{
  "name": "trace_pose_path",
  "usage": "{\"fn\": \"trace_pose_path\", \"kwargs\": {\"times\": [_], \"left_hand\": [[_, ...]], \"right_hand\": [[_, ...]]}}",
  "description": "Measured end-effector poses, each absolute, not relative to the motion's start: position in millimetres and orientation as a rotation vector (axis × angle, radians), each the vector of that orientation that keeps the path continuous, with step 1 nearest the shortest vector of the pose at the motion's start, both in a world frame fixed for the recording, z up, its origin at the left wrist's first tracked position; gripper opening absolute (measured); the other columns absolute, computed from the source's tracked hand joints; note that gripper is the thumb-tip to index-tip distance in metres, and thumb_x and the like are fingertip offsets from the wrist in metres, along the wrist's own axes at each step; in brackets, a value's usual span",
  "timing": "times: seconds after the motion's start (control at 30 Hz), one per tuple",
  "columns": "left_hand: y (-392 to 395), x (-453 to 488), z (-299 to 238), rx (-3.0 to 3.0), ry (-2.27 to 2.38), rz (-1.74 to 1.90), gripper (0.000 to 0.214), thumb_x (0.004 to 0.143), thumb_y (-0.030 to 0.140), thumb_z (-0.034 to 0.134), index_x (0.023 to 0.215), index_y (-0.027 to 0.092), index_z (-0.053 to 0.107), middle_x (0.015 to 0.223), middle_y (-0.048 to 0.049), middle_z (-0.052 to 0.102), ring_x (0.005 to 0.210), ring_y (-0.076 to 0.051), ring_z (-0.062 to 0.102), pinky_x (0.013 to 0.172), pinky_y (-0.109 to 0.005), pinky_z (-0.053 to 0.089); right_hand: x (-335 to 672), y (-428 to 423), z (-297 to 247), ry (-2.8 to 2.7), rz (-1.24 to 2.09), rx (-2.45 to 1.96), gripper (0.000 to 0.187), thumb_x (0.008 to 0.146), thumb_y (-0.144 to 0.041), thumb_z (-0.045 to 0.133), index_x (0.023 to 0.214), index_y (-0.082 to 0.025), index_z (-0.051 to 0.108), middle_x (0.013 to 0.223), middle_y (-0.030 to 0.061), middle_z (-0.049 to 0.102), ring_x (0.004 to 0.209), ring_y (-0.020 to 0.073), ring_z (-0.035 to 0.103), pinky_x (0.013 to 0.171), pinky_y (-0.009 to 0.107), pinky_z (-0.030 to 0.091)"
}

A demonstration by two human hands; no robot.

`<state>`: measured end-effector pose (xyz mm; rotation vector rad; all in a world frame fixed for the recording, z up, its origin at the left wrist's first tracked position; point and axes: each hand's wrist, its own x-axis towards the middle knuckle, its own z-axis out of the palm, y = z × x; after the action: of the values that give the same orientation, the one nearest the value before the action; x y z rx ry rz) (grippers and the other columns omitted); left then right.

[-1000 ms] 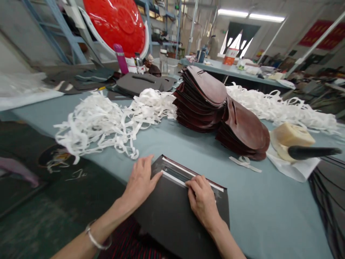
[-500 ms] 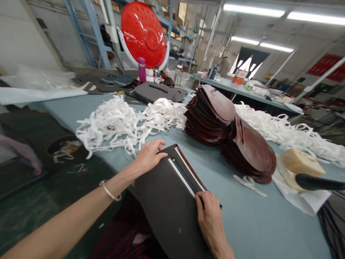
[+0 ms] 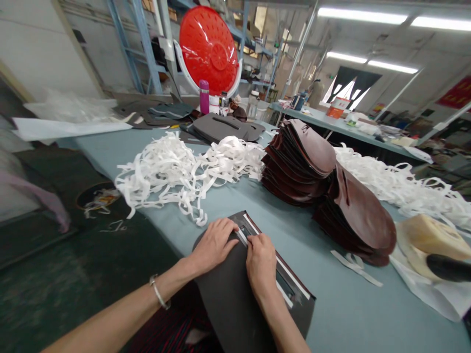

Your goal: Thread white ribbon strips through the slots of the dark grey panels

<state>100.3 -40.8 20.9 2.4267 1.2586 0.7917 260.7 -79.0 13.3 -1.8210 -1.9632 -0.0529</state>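
A dark grey leather panel with a reddish-brown edge lies partly on the table and reaches toward my lap. Near its far end is a long slot lined with white tape strips. My left hand rests on the panel's upper left, thumb and fingers apart, fingertips at the slot's upper end. Just right of it, my right hand has its fingers bent together on the white strip along the slot and covers the slot's middle. Its fingertips almost meet those of the left hand.
White tape heaps lie beyond the panel, with another at right. Stacks of brown leather pieces stand between them. A yellowish block and a black handle are at far right, a purple bottle at the back.
My right hand has moved up and left along the slot, from its lower end to near the upper end. The left hand has shifted from the panel's corner onto its surface.
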Motion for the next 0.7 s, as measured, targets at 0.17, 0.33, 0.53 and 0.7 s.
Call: {"fn": "trace_pose_path", "kwargs": {"times": [0.17,0.33,0.53,0.7], "left_hand": [[-41.9,103.3,23.1,2.553,1.078,0.728,0.04,0.088,0.009,0.043,0.126,0.021,0.047,0.121,-0.0073,0.057,0.117,-0.019,0.048,0.098,-0.039,0.038],[-43.8,106.0,25.5,2.644,1.088,0.64,0.03,0.09,0.01,0.038,0.112,0.019,0.056,0.109,-0.0071,0.061,0.112,-0.019,0.051,0.095,-0.037,0.039],[-45.4,107.7,22.3,2.708,1.134,0.61,0.029,0.091,0.01,0.037,0.11,0.018,0.057,0.109,-0.0073,0.06,0.111,-0.02,0.051,0.095,-0.037,0.038],[-44.9,107.7,17.0,2.727,1.107,0.613,0.029,0.091,0.01,0.036,0.111,0.018,0.057,0.11,-0.0079,0.06,0.113,-0.02,0.05,0.096,-0.038,0.037]], "right_hand": [[248.6,-67.7,13.5,-2.041,-0.072,-1.76,0.028,0.085,-0.003,0.042,0.092,-0.017,0.065,0.088,0.0085,0.059,0.083,0.0209,0.052,0.075,0.033,0.042],[249.9,-88.8,21.8,-2.213,-0.235,-1.778,0.027,0.086,-0.003,0.041,0.096,-0.014,0.064,0.089,0.0114,0.058,0.083,0.0245,0.05,0.074,0.038,0.045],[292.1,-147.3,18.9,-2.3,-0.335,-1.752,0.031,0.086,-0.002,0.038,0.105,-0.011,0.061,0.094,0.0137,0.058,0.087,0.0261,0.049,0.073,0.039,0.046],[332.9,-200.4,19.5,-2.301,-0.312,-1.738,0.033,0.088,-0.005,0.036,0.113,-0.012,0.057,0.101,0.0141,0.058,0.091,0.0265,0.047,0.076,0.042,0.043]]}}
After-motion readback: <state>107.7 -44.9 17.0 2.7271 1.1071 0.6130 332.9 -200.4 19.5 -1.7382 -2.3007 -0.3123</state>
